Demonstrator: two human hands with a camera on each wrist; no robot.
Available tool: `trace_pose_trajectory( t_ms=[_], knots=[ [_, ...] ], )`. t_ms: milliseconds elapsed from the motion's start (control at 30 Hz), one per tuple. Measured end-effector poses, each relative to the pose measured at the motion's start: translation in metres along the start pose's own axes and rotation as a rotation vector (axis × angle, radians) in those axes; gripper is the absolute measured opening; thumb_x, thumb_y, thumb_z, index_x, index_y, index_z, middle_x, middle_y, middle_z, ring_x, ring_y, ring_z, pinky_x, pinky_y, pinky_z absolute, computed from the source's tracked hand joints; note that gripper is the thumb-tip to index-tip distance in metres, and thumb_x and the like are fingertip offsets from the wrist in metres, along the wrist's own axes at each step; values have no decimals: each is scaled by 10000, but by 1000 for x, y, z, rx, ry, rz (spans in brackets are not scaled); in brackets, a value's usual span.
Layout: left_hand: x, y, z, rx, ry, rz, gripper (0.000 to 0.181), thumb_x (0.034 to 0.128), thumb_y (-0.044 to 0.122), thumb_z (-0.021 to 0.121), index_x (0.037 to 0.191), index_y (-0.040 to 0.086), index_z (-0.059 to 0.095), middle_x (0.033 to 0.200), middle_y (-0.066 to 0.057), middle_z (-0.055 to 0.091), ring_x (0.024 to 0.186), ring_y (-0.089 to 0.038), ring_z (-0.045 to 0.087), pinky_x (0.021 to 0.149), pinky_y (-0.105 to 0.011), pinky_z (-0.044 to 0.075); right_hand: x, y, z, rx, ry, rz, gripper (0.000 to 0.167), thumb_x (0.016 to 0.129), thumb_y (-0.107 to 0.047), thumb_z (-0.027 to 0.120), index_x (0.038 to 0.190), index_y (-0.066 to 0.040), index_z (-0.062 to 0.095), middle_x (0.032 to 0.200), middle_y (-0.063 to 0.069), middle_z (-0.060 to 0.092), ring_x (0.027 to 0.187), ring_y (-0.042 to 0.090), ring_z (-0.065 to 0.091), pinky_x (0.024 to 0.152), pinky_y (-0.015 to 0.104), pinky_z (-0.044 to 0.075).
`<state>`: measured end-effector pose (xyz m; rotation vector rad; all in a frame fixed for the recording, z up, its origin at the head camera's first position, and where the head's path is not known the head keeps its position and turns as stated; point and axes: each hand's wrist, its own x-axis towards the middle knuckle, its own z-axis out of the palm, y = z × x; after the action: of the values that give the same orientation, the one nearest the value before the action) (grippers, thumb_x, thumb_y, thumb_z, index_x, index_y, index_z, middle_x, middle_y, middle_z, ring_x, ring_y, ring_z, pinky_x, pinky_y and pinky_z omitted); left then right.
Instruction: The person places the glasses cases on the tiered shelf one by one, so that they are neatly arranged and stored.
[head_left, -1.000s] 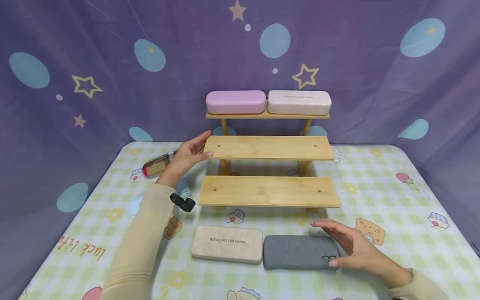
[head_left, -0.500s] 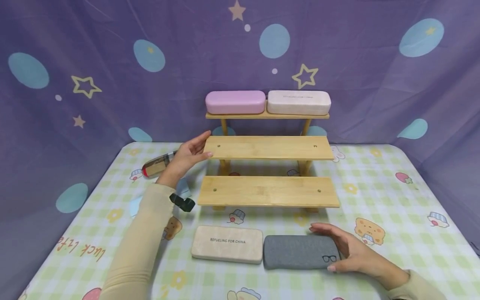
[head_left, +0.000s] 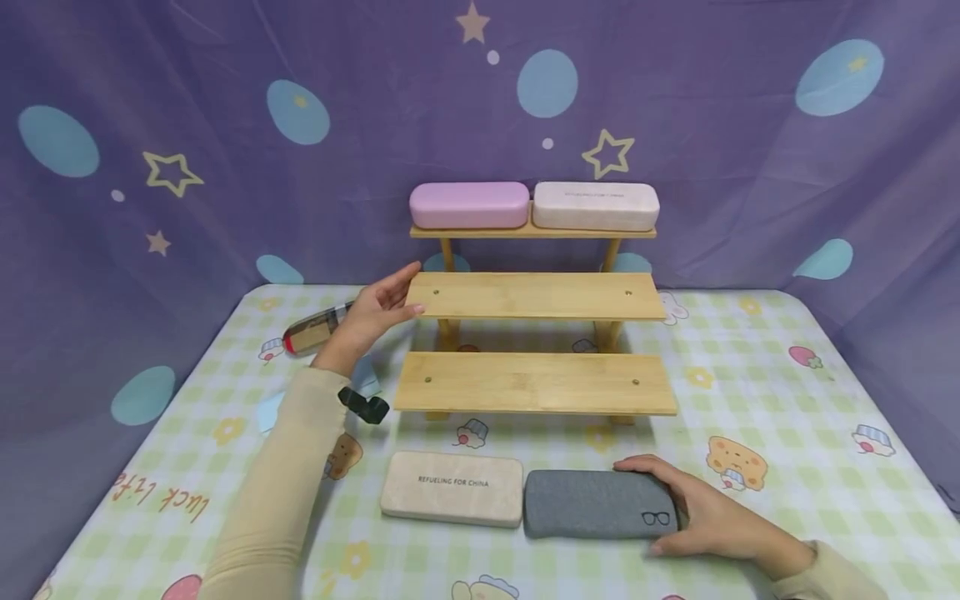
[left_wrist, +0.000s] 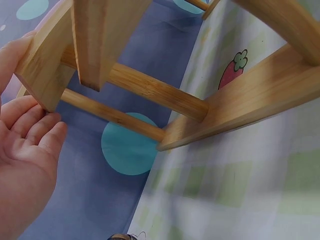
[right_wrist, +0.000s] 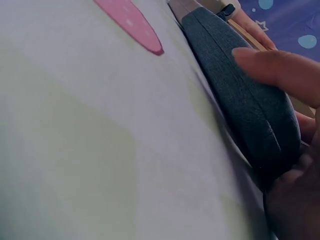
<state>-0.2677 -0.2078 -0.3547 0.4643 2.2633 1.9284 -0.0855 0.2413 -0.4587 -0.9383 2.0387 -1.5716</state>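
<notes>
My left hand (head_left: 375, 312) grips the left end of the middle shelf (head_left: 532, 296) of a three-tier wooden display stand, its thumb at the front corner and other fingers at the back. In the left wrist view, fingertips (left_wrist: 47, 122) meet the board's (left_wrist: 47, 65) lower edge. Around the right end of a grey glasses case (head_left: 592, 504) curls my right hand (head_left: 708, 517), fingers behind and thumb in front. That case lies on the table; in the right wrist view the thumb (right_wrist: 280, 70) overlaps its side (right_wrist: 240, 95). A beige glasses case (head_left: 452, 489) marked "REFUELING FOR CHINA" lies just left.
On the top shelf (head_left: 532, 234) sit a pink glasses case (head_left: 469, 206) and a whitish one (head_left: 596, 207). The bottom shelf (head_left: 536, 383) is bare wood. A bottle-like item with a red end (head_left: 309, 335) lies left of the stand. A purple curtain (head_left: 375, 125) hangs behind.
My right hand has come in slightly leftward and lower around the grey case's end, its fingers closing in. The left hand stays on the shelf, and the cases have not moved.
</notes>
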Motion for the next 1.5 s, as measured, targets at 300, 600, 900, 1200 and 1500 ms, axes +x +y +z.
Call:
trace_pose_trajectory(
  t_ms=[300,600,900,1200,1500],
  knots=[
    [-4,6,2,-4,-1,-15,687,891,7,617,1485,53,275,1553,-90,220,1422,-219,210,1152,-337,207,0,-3,1,-226,34,19,843,737,-217,815,1434,-107,352,1367,37,443,1114,103,485,835,198,414],
    [2,-7,-5,-11,-13,13,689,893,-8,609,1488,63,270,1555,-103,206,1422,-228,206,1150,-335,210,0,-3,2,-216,76,20,755,716,-191,826,1366,-120,449,1310,9,508,1113,101,500,886,177,393],
    [5,-15,-7,-3,-17,28,680,897,49,630,1486,102,295,1552,-46,236,1417,-187,228,1147,-314,218,-1,0,-1,-177,94,-43,703,707,-104,809,1337,-72,497,1277,39,538,1078,115,521,849,187,429],
    [5,-13,-7,3,-21,35,683,897,55,633,1487,99,291,1554,-62,225,1420,-203,214,1149,-327,211,-2,0,-3,-133,90,-66,683,706,-57,798,1323,-41,506,1288,71,533,1092,98,519,869,179,440],
    [5,-12,-6,6,-18,19,688,895,13,617,1489,93,281,1557,-66,213,1423,-200,204,1155,-341,195,-2,-6,-4,-89,92,-120,684,692,8,779,1314,13,495,1251,87,544,1032,124,537,810,212,486]
  ],
)
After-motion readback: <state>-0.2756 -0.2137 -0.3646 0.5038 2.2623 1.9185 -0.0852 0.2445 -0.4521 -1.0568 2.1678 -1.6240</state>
